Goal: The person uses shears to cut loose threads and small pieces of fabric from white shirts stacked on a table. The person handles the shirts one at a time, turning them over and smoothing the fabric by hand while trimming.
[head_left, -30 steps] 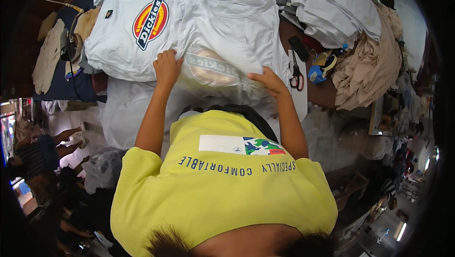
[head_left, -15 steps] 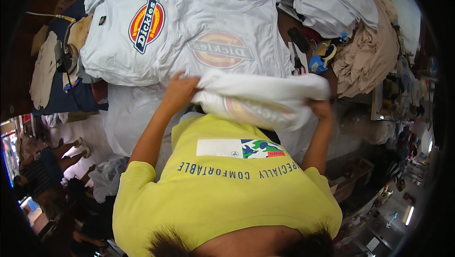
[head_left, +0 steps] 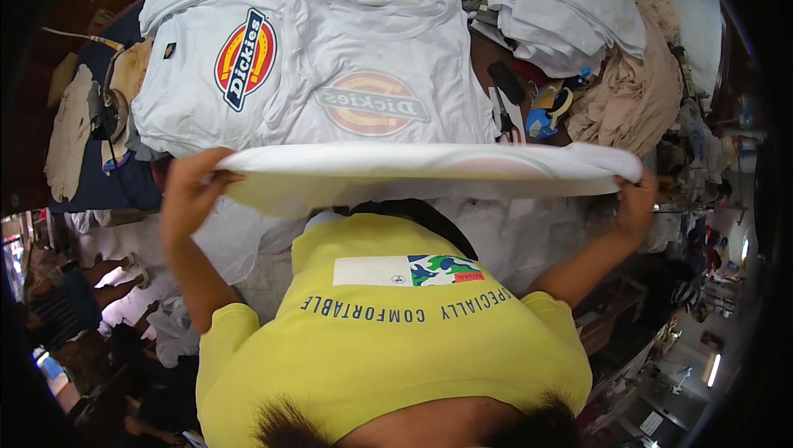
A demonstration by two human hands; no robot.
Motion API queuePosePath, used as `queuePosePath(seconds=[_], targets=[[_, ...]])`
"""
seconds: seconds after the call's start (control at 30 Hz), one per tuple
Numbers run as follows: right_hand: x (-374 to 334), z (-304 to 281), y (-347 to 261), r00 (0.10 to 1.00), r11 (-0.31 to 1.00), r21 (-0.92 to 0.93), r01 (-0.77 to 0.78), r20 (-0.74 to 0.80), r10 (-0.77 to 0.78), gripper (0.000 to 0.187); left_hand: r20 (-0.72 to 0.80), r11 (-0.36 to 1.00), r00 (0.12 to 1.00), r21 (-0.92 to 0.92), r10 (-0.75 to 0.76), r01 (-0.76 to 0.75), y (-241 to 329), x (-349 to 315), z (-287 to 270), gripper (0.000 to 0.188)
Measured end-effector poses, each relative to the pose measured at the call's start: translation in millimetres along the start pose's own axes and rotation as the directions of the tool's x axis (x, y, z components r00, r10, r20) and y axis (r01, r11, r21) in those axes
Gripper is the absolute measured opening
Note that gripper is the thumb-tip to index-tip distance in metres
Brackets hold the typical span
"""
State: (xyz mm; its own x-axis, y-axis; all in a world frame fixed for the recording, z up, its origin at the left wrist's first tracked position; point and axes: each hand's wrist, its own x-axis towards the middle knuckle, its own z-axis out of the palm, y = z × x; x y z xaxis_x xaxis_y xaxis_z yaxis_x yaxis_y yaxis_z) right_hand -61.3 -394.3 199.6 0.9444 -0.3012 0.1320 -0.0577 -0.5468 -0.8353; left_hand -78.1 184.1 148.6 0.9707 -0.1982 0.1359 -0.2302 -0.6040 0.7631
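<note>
A white T-shirt (head_left: 413, 163) is stretched taut between my hands, held up in front of my body at the table's near edge. At its left end my left hand (head_left: 198, 180) pinches the cloth. The opposite end is gripped by my right hand (head_left: 634, 196). Its underside hangs in shadow, and a faint print shows through near the right. Just beyond lies another white T-shirt (head_left: 363, 43), spread flat, its round print showing through reversed. To the left of that one rests a folded white T-shirt (head_left: 194, 76) with a red, yellow and blue logo.
Scissors (head_left: 505, 122) and a tape dispenser (head_left: 547, 109) lie right of the spread shirt. Behind them are piled white cloth (head_left: 562, 10) and beige cloth (head_left: 624, 105). A corded device (head_left: 107, 113) stands on the left. A person's legs (head_left: 116, 274) show at lower left.
My hands have moved apart, the left one leftward and the right one rightward. The bunched T-shirt between them is now pulled out into a long, straight band.
</note>
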Motion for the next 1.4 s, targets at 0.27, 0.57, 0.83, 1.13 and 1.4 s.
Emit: queuePosePath(seconds=[0.27,0.57,0.83,1.13,1.4], targets=[[211,80,-90,0.920,0.933,-0.076,0.351,0.213,-0.329,0.043,-0.235,0.971,0.946,0.143,0.222,-0.192,-31,172,-121,0.032],[188,227,22,0.837,0.821,-0.237,0.520,-0.052,-0.545,0.037,-0.551,0.884,0.806,0.460,0.215,0.078,-157,164,14,0.044],[89,259,193,0.975,0.995,-0.086,-0.056,0.208,0.073,0.044,-0.592,0.734,0.800,0.500,-0.097,0.459,-197,53,118,0.034],[111,254,173,0.995,0.992,-0.093,0.089,-0.032,-0.092,0.025,-0.728,0.771,0.651,0.281,-0.216,0.571,-166,99,70,0.031],[129,281,141,0.921,0.945,-0.180,0.275,-0.233,-0.312,0.020,-0.734,0.792,0.679,0.424,0.016,0.439,-193,149,61,0.024]])
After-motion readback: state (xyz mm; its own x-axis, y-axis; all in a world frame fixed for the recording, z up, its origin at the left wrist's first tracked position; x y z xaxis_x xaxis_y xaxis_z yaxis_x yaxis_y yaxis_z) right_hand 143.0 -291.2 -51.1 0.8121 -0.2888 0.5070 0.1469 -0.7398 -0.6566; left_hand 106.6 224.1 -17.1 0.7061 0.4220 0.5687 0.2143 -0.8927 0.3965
